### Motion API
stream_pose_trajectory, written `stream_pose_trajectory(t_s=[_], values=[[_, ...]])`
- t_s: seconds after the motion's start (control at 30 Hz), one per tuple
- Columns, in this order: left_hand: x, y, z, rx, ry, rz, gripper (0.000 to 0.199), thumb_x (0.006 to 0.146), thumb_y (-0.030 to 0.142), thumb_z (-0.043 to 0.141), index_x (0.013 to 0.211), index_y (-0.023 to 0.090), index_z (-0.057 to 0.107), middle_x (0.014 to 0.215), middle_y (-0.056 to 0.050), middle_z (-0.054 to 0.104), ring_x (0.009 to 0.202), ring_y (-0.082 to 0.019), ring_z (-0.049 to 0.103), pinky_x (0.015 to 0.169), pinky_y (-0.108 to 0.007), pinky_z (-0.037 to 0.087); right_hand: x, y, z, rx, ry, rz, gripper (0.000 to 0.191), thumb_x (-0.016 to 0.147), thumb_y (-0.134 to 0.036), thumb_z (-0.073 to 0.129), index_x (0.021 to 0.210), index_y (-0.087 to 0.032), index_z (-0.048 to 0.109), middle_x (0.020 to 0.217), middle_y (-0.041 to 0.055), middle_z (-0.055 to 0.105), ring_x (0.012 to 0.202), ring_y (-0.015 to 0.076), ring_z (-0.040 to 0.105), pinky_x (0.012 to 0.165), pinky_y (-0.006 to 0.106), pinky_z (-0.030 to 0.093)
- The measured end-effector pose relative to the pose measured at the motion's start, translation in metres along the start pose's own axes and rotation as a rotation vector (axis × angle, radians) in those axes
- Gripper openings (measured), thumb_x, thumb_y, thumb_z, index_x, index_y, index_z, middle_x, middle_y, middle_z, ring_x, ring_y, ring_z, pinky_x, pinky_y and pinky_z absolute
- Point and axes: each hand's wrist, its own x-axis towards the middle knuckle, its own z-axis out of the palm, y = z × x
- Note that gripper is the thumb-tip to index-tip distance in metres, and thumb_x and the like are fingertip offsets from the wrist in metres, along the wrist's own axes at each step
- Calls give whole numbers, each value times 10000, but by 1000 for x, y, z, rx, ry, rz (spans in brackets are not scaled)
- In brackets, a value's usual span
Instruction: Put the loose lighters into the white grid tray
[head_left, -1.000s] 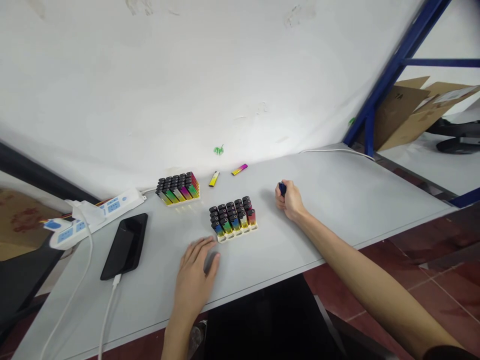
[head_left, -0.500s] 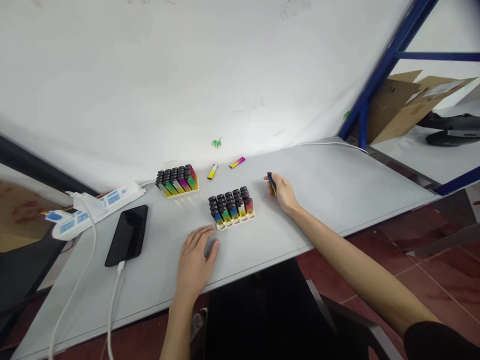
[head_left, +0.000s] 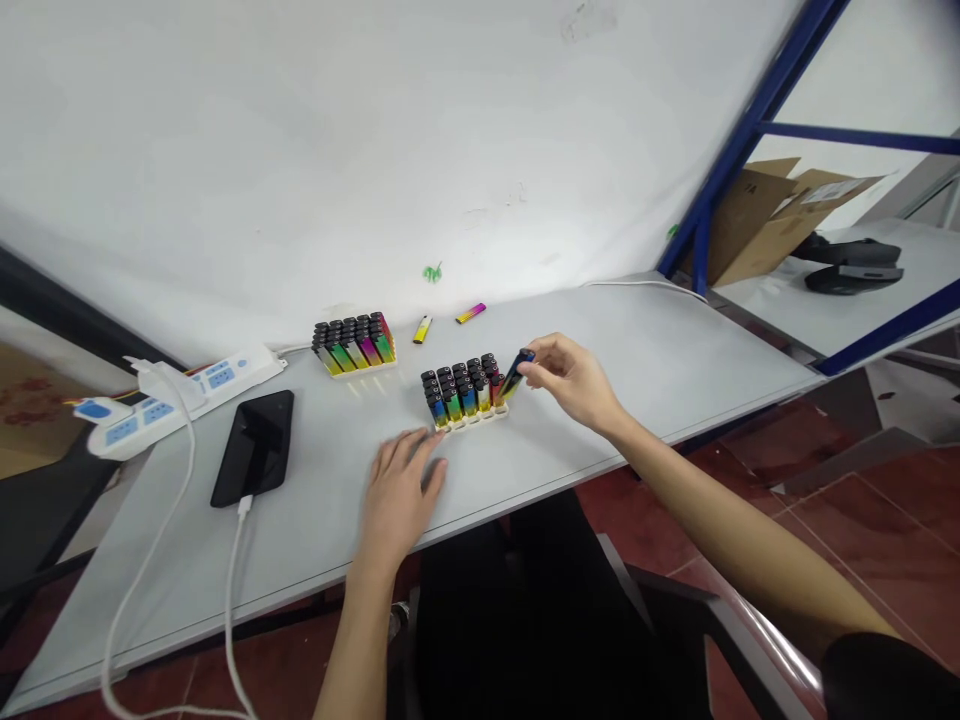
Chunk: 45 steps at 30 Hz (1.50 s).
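Observation:
My right hand (head_left: 570, 378) pinches a blue-and-yellow lighter (head_left: 514, 374), tilted, at the right end of a white tray (head_left: 474, 424). Several lighters (head_left: 466, 390) with black tops stand in rows in that tray. Whether the held lighter touches the tray I cannot tell. My left hand (head_left: 403, 490) lies on the table with its fingers spread, the fingertips at the tray's front left corner. Farther back stands a second rack of upright lighters (head_left: 354, 345). Two loose lighters lie near the wall, one yellow and white (head_left: 423, 329), one pink and yellow (head_left: 471, 313).
At the left, a black phone (head_left: 253, 447) is plugged into a white cable (head_left: 230, 590). A white power strip (head_left: 187, 400) lies behind it. Past the blue metal frame (head_left: 701, 240) at the right are a cardboard box (head_left: 765, 220) and a black object (head_left: 847, 265).
My right hand has moved left with the lighter, from the table's right side to the tray's right end. My left hand remains beside the tray. The view has shifted slightly.

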Motion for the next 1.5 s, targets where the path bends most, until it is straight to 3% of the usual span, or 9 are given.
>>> stream_pose_trajectory(t_s=[0.27,0.43,0.57,0.7,0.87,1.0,1.13,1.33,1.5], values=[[0,1,1,-39,28,-4,352,984,336,456,1294,230,586,1342,-59,633,1305,-281,499,1150,-526,356,-8,-17,63,-420,-271,-192,212,881,-340,697,1054,-234,635,1010,7,751,711,135,671,705,279,504],[-2,3,-2,-55,25,-12,321,980,332,467,1252,228,602,1326,-51,647,1309,-273,508,1158,-530,348,-5,-19,83,-690,-355,-211,189,916,-337,657,1078,-244,628,1004,-5,755,781,163,690,618,267,419],[-3,3,-2,-59,31,-9,341,978,325,468,1283,228,586,1329,-61,648,1313,-281,512,1152,-540,355,-8,-25,89,-863,-379,-252,192,949,-343,605,1113,-244,624,1023,13,753,823,186,695,557,270,341],[-2,3,-2,-53,43,2,357,972,323,478,1299,224,583,1326,-79,649,1311,-295,518,1141,-551,367,-8,-36,85,-911,-339,-319,308,959,-432,565,1185,-227,608,906,25,753,706,175,671,531,271,307],[-2,3,-2,-31,22,-4,341,974,323,477,1275,218,596,1327,-73,648,1309,-294,514,1149,-545,359,46,-48,58,-820,-105,-231,325,993,-449,450,1117,-210,632,716,-1,696,612,149,600,600,262,362],[-3,4,-3,-27,11,-10,338,978,329,470,1274,219,590,1329,-65,645,1308,-288,511,1151,-536,358,128,-7,43,-812,-212,-123,332,987,-411,447,1106,-199,673,822,58,714,764,203,630,671,291,402],[-4,5,-4,-31,20,-21,319,973,315,480,1257,231,595,1319,-59,650,1301,-284,520,1148,-532,363,177,55,51,-927,-351,93,496,994,-496,402,1384,-227,550,1118,151,683,989,295,623,820,377,449],[-3,5,-4,-21,20,-32,296,966,295,491,1229,230,610,1308,-60,657,1285,-275,540,1144,-528,374,165,90,58,-963,-292,96,397,994,-387,397,1171,-138,651,1195,220,596,1130,350,537,916,443,443],[-4,4,-4,-27,27,-22,290,964,304,500,1223,239,612,1318,-56,653,1288,-276,538,1140,-528,378,122,97,36,-898,-239,-18,424,945,-194,419,1356,-118,485,1296,195,553,1177,309,514,1006,423,405]])
